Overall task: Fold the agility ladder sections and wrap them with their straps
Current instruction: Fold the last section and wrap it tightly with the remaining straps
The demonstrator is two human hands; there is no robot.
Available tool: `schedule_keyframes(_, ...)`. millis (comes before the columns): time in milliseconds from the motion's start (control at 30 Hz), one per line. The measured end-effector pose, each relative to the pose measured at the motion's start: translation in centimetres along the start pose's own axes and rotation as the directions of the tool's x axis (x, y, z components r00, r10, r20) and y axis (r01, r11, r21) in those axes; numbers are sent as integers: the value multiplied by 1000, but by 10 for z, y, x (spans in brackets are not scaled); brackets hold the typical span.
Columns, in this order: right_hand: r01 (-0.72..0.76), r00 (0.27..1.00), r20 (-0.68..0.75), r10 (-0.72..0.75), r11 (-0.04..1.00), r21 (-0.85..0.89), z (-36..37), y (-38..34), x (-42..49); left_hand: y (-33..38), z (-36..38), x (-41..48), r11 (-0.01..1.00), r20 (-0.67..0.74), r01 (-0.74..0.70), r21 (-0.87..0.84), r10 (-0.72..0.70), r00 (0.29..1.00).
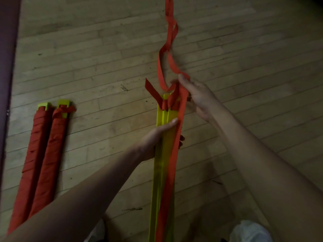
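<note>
Left hand (pixel 155 138) grips yellow rungs (pixel 161 117); right hand (pixel 199 98) holds strap (pixel 181 105).

— Where's the yellow rung stack (pixel 158 172)?
— Mid-floor, with the orange strap (pixel 180 119) along its right side, trailing loose toward the far edge.
— And the wrapped bundles (pixel 52 145)?
— Two, side by side near the left edge.

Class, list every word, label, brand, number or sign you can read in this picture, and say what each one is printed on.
None can be read.
The yellow rungs, the red strap, the two wrapped bundles and the wooden floor show no legible print. The picture is dim and soft, so any small marking would be too blurred to read.
</note>
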State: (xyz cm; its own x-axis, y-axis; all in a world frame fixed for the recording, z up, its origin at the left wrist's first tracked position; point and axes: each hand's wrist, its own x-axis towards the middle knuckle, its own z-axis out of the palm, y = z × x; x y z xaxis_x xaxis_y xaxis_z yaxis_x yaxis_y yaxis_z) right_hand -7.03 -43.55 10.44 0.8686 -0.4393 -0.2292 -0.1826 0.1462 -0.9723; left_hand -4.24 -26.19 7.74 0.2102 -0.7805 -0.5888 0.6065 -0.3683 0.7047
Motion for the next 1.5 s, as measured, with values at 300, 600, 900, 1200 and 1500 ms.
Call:
schedule_keyframes(300, 3, 998, 59, -20, 962, 272, 1, -2, -7, -1, -4, -2, 993, 73, 28, -111, -20, 997)
schedule_keyframes(600, 16, 995, -99, -3, 992, 122, 5, 16, 2, -5, 12, -3, 999, 64, 20, -28, -18, 998)
schedule_keyframes(900, -106, 890, -454, -48, 946, -308, -20, 8, 13, -7, 18, -3, 998, -108, 21, 57, -15, 994)
schedule_keyframes(1200, 77, 996, -3, -94, 838, -540, -17, 21, -12, -6, 15, -3, 997, -244, 10, 79, 9, 970)
schedule_keyframes(1500, 168, 973, 229, 29, 587, -792, -25, 5, -15, -18, 12, 1, 987, -322, 55, 151, -3, 947)
